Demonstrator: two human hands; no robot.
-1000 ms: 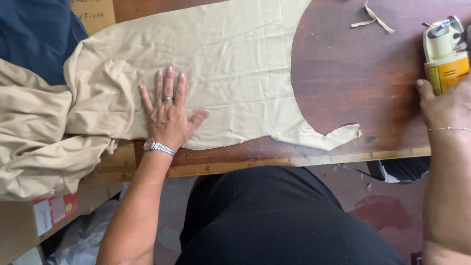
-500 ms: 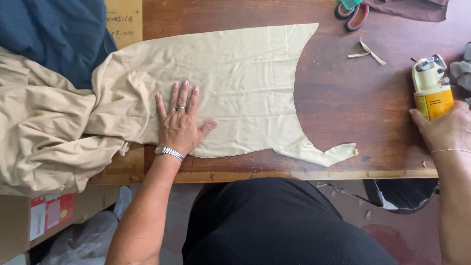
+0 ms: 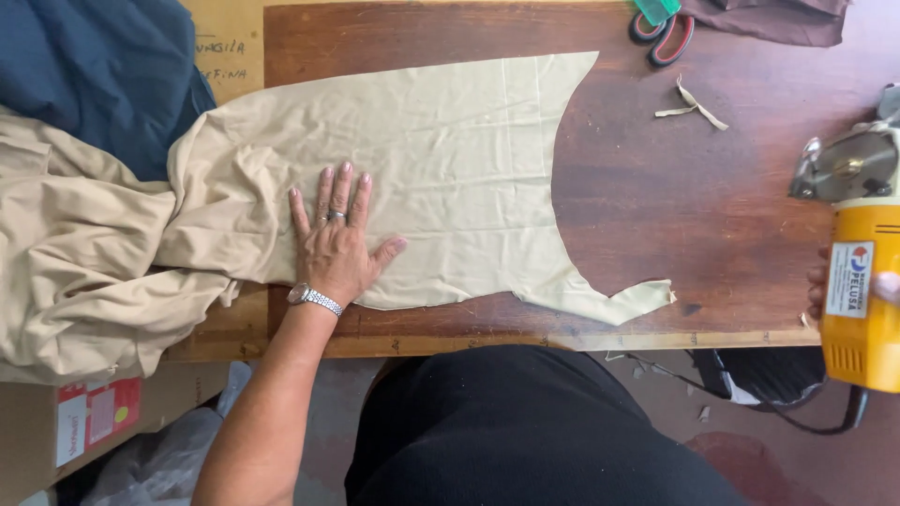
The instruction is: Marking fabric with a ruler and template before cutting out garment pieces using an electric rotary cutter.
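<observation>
The beige fabric (image 3: 441, 178) lies spread flat on the counter, lightly creased, its right edge cut in a concave curve ending in a narrow tail; its left end bunches off the edge. The yellow cutter (image 3: 858, 281) stands at the far right, round blade uppermost.

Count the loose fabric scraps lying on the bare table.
1: a small beige scrap near the table's far edge, right of the beige cloth. More may be hidden under the cloth.

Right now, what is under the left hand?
The left hand lies flat, fingers spread, on the beige fabric, which is spread over the wooden table. The table directly beneath the palm is covered by cloth, so nothing else can be seen there.
</observation>
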